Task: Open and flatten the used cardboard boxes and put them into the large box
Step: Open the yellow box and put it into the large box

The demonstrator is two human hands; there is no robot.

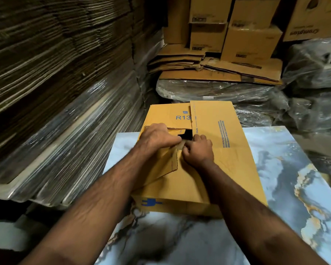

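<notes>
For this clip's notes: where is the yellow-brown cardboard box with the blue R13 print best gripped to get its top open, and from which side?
Probably at the free flap edges around the dark gap in the top of the yellow-brown cardboard box, coming from above. The interlocked flaps meet there, the only exposed edges to hook. The left hand and right hand already curl fingers at that gap. The box lies flat on the blue marbled surface.

Blue "R13" on the yellow box (180, 115); upside-down "Crompton" on a stacked carton (311, 20) top right.
</notes>
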